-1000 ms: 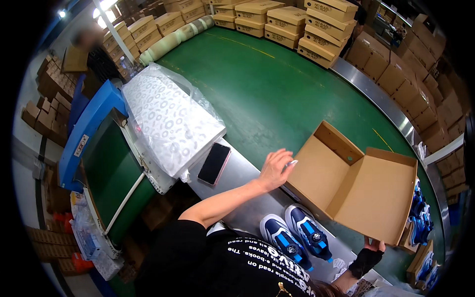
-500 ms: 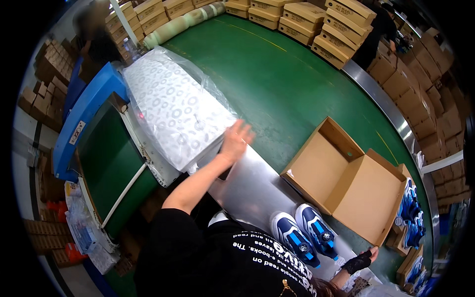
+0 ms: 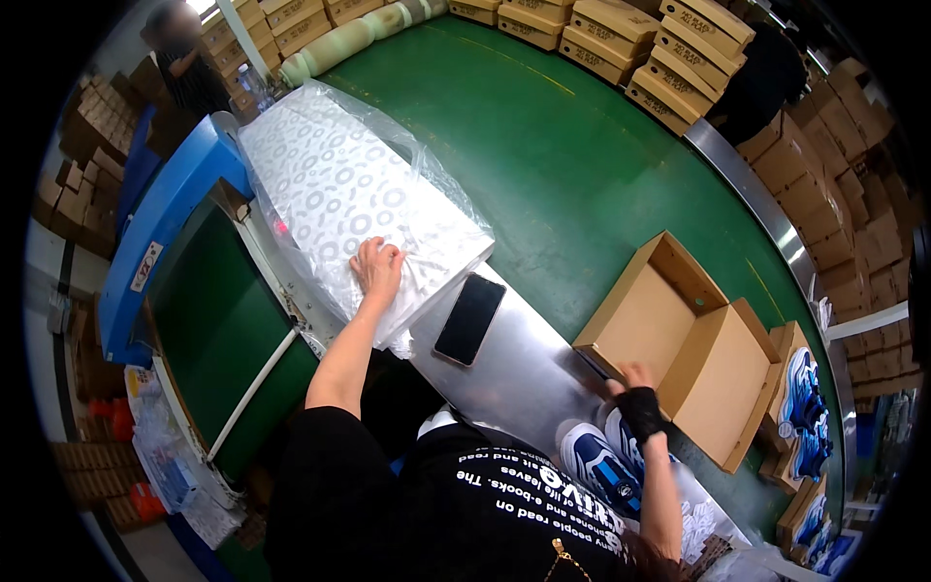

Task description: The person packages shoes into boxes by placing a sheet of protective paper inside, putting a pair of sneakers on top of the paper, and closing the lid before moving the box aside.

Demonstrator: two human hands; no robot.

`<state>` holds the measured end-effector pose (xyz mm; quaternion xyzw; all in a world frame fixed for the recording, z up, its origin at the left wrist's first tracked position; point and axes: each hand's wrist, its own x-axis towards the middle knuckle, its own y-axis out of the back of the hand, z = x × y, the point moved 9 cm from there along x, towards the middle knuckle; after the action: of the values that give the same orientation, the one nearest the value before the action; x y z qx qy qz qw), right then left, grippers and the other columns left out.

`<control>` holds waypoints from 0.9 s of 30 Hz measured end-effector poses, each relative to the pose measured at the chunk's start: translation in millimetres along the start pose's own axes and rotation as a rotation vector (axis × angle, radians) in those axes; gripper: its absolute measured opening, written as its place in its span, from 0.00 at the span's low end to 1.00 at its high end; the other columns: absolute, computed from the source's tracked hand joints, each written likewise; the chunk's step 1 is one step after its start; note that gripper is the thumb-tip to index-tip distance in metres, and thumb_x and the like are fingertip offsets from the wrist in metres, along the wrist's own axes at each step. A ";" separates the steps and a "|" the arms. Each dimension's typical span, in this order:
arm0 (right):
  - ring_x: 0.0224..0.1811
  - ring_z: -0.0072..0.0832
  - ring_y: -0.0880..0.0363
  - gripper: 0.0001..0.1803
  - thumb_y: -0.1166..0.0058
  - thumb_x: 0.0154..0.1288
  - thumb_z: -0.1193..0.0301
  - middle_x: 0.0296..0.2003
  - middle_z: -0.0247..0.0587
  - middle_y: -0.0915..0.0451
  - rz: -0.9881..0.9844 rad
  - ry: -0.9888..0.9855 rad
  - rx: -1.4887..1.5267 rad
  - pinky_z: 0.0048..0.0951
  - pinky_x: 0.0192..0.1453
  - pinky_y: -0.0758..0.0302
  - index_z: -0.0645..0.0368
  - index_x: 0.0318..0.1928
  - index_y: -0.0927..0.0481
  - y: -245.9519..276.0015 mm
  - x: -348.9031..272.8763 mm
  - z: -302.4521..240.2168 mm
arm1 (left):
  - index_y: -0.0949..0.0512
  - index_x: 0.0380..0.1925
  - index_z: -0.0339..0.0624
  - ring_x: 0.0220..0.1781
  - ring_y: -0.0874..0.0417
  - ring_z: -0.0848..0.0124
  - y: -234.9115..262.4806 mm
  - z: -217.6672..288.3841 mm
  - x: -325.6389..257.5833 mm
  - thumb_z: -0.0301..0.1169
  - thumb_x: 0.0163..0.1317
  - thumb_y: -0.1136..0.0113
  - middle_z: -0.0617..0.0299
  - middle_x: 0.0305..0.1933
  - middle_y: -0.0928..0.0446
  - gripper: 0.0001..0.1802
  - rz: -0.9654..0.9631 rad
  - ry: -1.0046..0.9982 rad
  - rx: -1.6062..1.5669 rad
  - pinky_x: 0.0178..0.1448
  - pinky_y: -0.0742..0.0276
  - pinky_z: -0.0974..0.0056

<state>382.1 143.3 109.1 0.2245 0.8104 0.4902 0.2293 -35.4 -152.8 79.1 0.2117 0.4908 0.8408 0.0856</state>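
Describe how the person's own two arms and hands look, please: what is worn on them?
The left hand is bare, with no glove, and the forearm is uncovered up to a short black sleeve at the upper arm. The right hand wears a black wrist wrap that leaves the fingers free; the forearm behind it is uncovered. No rings or watch are visible.

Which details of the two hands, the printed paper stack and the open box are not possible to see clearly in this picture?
- Head view: fingertips of the left hand merge with the white patterned tissue paper stack in clear plastic; a pinched sheet cannot be told.
- Right hand, in a black wrist wrap, sits at the open brown cardboard shoebox; its grip is hidden.
- Blue and white sneakers are partly covered by the right forearm.
- Far person is blurred.
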 end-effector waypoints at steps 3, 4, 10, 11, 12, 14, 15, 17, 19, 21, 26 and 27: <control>0.50 0.44 0.32 0.26 0.50 0.53 0.56 0.44 0.49 0.27 -0.103 -0.117 0.133 0.43 0.53 0.38 0.51 0.52 0.32 -19.5 14.4 -16.1 | 0.26 0.23 0.45 0.47 0.34 0.61 17.9 -12.7 14.2 0.32 0.47 0.42 0.58 0.41 0.33 0.05 0.162 -0.002 -0.076 0.51 0.43 0.53; 0.50 0.44 0.31 0.26 0.50 0.53 0.56 0.43 0.49 0.27 -0.081 -0.104 0.113 0.43 0.54 0.38 0.51 0.52 0.32 -17.3 14.5 -21.8 | 0.26 0.23 0.44 0.45 0.33 0.60 36.4 -2.3 25.5 0.31 0.48 0.43 0.57 0.40 0.33 0.05 0.197 -0.037 -0.083 0.49 0.41 0.54; 0.51 0.45 0.34 0.31 0.46 0.50 0.55 0.48 0.52 0.31 -0.075 -0.068 0.048 0.41 0.55 0.39 0.51 0.54 0.35 -13.6 17.1 -34.3 | 0.32 0.23 0.37 0.24 0.30 0.65 135.5 136.3 61.0 0.27 0.57 0.50 0.58 0.22 0.33 0.06 0.141 -0.238 -0.468 0.29 0.34 0.64; 0.53 0.45 0.35 0.34 0.44 0.48 0.55 0.50 0.53 0.34 -0.024 -0.027 0.016 0.42 0.55 0.40 0.52 0.56 0.37 -11.9 17.7 -37.5 | 0.32 0.24 0.37 0.21 0.31 0.68 129.6 166.2 57.5 0.28 0.58 0.51 0.59 0.19 0.34 0.07 0.051 -0.255 -0.559 0.26 0.34 0.65; 0.54 0.45 0.36 0.38 0.43 0.47 0.55 0.52 0.53 0.36 0.050 0.062 0.040 0.43 0.56 0.40 0.53 0.57 0.40 -2.1 18.3 -53.4 | 0.33 0.24 0.38 0.19 0.31 0.71 122.0 194.7 51.3 0.29 0.60 0.52 0.61 0.16 0.35 0.08 -0.037 -0.270 -0.641 0.24 0.35 0.66; 0.55 0.43 0.37 0.44 0.40 0.45 0.55 0.53 0.53 0.38 0.159 0.204 0.245 0.45 0.56 0.40 0.55 0.60 0.47 32.3 15.9 -94.8 | 0.33 0.27 0.38 0.17 0.33 0.80 98.5 260.4 20.1 0.31 0.62 0.54 0.66 0.16 0.35 0.08 -0.302 -0.313 -0.852 0.19 0.37 0.71; 0.56 0.42 0.37 0.46 0.39 0.45 0.57 0.53 0.52 0.38 0.202 0.259 0.428 0.46 0.55 0.39 0.55 0.61 0.49 53.7 14.4 -112.4 | 0.34 0.27 0.38 0.17 0.33 0.82 84.6 291.1 3.9 0.31 0.63 0.55 0.68 0.17 0.35 0.08 -0.429 -0.311 -0.989 0.18 0.37 0.75; 0.54 0.38 0.35 0.46 0.38 0.46 0.60 0.52 0.50 0.38 0.220 0.141 0.968 0.42 0.53 0.35 0.56 0.62 0.52 69.3 17.5 -103.1 | 0.35 0.28 0.39 0.18 0.31 0.81 70.9 359.3 -31.0 0.31 0.63 0.57 0.66 0.19 0.34 0.08 -0.582 -0.386 -1.108 0.20 0.32 0.75; 0.45 0.31 0.28 0.40 0.41 0.50 0.68 0.46 0.46 0.32 0.421 0.051 1.409 0.33 0.43 0.27 0.59 0.60 0.50 73.9 22.1 -74.9 | 0.36 0.30 0.36 0.19 0.28 0.78 56.0 414.8 -66.5 0.30 0.64 0.58 0.64 0.23 0.32 0.08 -0.751 -0.491 -1.208 0.24 0.30 0.75; 0.34 0.27 0.24 0.30 0.46 0.54 0.73 0.37 0.43 0.26 0.591 -0.159 1.469 0.26 0.35 0.26 0.61 0.55 0.45 83.6 16.8 -16.5 | 0.35 0.33 0.35 0.31 0.25 0.76 34.8 460.2 -96.8 0.28 0.61 0.54 0.61 0.29 0.30 0.06 -0.906 -0.541 -1.318 0.33 0.29 0.73; 0.26 0.23 0.25 0.14 0.52 0.60 0.69 0.29 0.39 0.24 1.105 -0.353 1.322 0.23 0.30 0.28 0.61 0.43 0.34 120.8 -76.8 160.2 | 0.35 0.48 0.35 0.57 0.40 0.47 48.3 502.8 -149.2 0.36 0.51 0.41 0.43 0.55 0.42 0.27 -0.448 -1.186 -0.788 0.57 0.42 0.52; 0.27 0.25 0.24 0.12 0.53 0.60 0.68 0.30 0.40 0.24 1.169 -0.390 1.265 0.23 0.30 0.27 0.61 0.42 0.32 126.2 -95.6 183.5 | 0.36 0.49 0.35 0.58 0.42 0.47 40.8 495.6 -150.5 0.37 0.51 0.41 0.43 0.56 0.42 0.27 -0.423 -1.188 -0.669 0.57 0.44 0.50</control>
<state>584.1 266.7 160.8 0.7674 0.6320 -0.0582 -0.0911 320.1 164.8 285.7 0.4966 0.1076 0.6543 0.5601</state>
